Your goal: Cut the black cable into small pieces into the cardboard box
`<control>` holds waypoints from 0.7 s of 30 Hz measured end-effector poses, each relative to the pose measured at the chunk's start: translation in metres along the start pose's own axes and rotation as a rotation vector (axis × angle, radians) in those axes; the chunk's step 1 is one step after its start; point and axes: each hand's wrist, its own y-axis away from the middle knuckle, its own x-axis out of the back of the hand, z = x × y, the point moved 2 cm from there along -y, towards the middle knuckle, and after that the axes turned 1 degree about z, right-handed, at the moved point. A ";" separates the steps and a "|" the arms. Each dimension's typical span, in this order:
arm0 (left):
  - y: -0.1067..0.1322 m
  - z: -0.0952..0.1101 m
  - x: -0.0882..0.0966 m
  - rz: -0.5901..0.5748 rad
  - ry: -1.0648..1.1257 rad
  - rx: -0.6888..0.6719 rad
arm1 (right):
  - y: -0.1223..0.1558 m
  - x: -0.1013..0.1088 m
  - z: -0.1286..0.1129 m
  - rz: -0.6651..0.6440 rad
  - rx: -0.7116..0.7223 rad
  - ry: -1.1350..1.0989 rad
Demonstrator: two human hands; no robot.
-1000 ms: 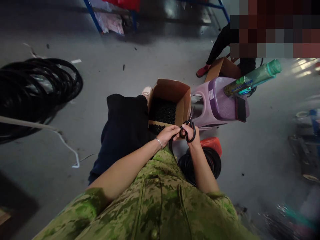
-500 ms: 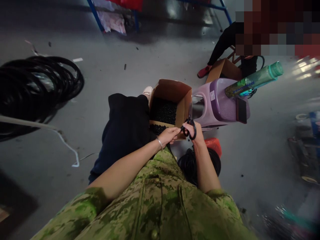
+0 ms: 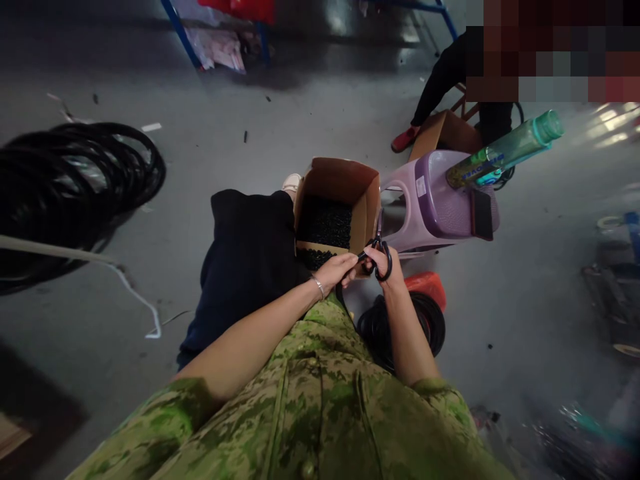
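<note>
My right hand grips black-handled scissors, fingers through the loops, blades pointing up toward the box edge. Just left of it, my left hand is closed in a pinch on a thin black tube that runs down toward a black coil on the floor by my right leg. Both hands hover over the near corner of an open cardboard box filled with small black cut pieces.
A purple plastic stool stands right of the box with a green bottle and a dark phone on it. A large black tube coil lies at left. Another person's legs and a second box are behind. A red object is beside the small coil.
The hands have stayed by the box's near corner, the right hand with the scissors rising slightly. The camera shifted a little.
</note>
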 end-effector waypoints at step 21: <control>-0.001 0.012 0.005 0.292 0.114 -0.006 | 0.047 0.027 0.044 -0.225 0.125 0.579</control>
